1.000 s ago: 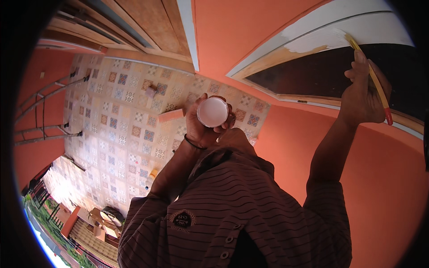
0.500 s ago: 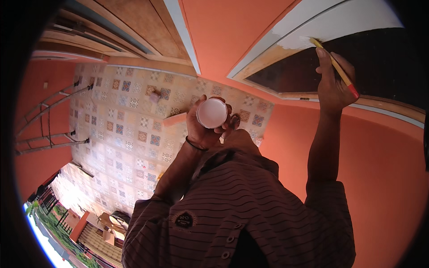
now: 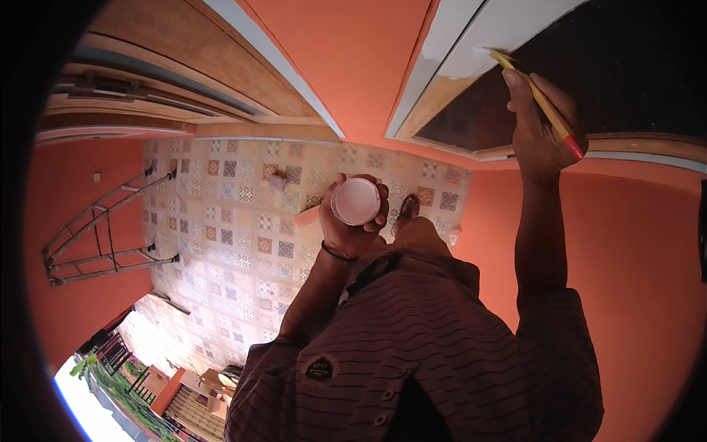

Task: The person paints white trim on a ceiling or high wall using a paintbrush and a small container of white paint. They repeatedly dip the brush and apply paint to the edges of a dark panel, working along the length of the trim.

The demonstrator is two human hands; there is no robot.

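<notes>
My left hand (image 3: 352,234) is wrapped round a small round cup of whitish paint (image 3: 356,202), held upright in front of my body. Up at the right, my right hand (image 3: 543,121) grips a paintbrush (image 3: 549,110) with a yellow handle and a red end. Its bristles touch the window frame (image 3: 508,26) beside the dark glass (image 3: 589,88). White paint covers the frame's upper stretch; below the brush a patch of bare tan wood (image 3: 445,96) shows. The bristles themselves are partly hidden by the handle's tip.
Orange wall (image 3: 618,243) surrounds the window. At the left a metal ladder (image 3: 107,221) stands on the patterned tile floor (image 3: 243,206). A brown wooden door or shutter (image 3: 199,59) is at the upper left. A small pinkish object (image 3: 278,181) lies on the floor, and cardboard boxes (image 3: 213,387) sit lower left.
The brush has moved slightly down and left along the frame with my right hand. The whole view has shifted a little; my left hand still holds the cup.
</notes>
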